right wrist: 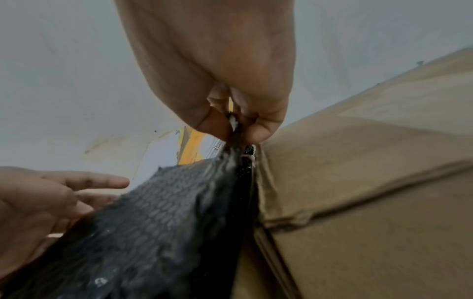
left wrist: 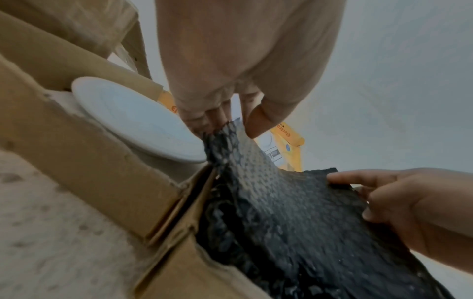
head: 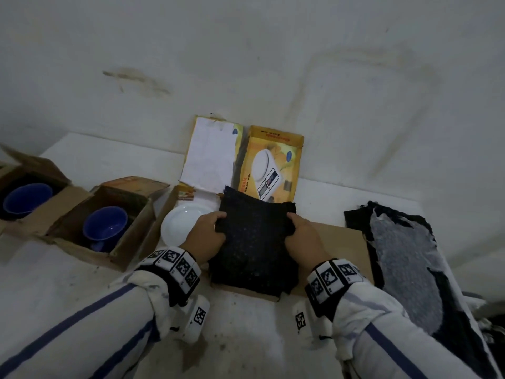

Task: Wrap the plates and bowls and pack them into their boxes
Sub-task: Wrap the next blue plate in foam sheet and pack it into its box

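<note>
Far-left box (head: pixel 16 170) cut by the edge; white plate (head: pixel 180 222) partly behind left hand (head: pixel 207 236).

Black bubble wrap (head: pixel 254 242), dimpled plastic; glossy white plate (head: pixel 180 224); matt cardboard box (head: pixel 338 242).

Dim, flat, even light throughout; no hard shadows, no glare. Slightly soft in the head view, with wide-angle bending at the edges. Grainy and blurred in both wrist views, worst on the near black bubble-textured wrapping sheet (left wrist: pixel 294 212) and the brown cardboard flaps (right wrist: pixel 371 182).
</note>
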The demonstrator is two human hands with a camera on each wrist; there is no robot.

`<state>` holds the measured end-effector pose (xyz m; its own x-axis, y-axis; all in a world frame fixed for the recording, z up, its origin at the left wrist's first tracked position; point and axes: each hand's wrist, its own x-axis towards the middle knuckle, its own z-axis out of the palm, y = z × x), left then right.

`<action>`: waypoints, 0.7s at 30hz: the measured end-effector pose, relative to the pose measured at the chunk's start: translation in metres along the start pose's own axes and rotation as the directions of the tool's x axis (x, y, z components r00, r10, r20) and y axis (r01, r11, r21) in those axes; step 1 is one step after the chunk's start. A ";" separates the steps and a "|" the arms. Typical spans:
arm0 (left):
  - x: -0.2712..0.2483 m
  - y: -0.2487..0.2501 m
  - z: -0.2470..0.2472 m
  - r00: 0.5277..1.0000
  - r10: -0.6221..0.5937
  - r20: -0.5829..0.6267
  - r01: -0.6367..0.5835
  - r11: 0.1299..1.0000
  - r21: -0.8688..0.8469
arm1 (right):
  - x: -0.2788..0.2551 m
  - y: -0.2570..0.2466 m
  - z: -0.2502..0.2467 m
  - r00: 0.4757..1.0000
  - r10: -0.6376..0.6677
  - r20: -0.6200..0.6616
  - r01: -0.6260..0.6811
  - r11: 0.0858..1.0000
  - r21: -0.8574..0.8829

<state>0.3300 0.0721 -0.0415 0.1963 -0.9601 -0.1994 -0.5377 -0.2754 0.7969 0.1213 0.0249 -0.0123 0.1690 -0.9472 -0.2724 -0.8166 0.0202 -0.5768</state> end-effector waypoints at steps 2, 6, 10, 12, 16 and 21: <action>0.004 -0.002 0.001 0.999 -0.050 0.000 0.050 0.998 0.031 | 0.004 -0.002 0.000 0.999 0.032 -0.009 -0.032 0.999 -0.006; 0.009 -0.003 0.003 0.993 -0.081 0.083 0.074 0.993 0.088 | 0.009 -0.006 0.007 0.998 0.049 0.039 -0.043 0.989 -0.141; 0.010 0.001 0.008 0.980 -0.046 0.195 0.006 0.979 0.202 | 0.008 -0.009 0.010 0.996 0.064 0.066 -0.047 0.972 -0.230; 0.011 -0.001 0.010 0.981 -0.035 0.190 -0.009 0.974 0.225 | 0.007 -0.008 0.009 0.997 0.056 0.056 -0.042 0.976 -0.212; 0.008 0.001 0.009 0.997 0.074 -0.013 -0.066 0.937 0.343 | 0.005 -0.005 0.002 0.999 0.045 0.029 -0.048 0.993 0.110; 0.013 0.027 0.010 0.967 0.253 0.013 -0.249 0.937 0.247 | 0.003 -0.013 -0.006 0.999 0.007 -0.053 0.014 0.925 0.381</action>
<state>0.3095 0.0516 -0.0285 0.0429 -0.9991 0.0015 -0.7548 -0.0314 0.6551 0.1292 0.0203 -0.0012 0.1342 -0.9626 -0.2353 -0.5427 0.1273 -0.8302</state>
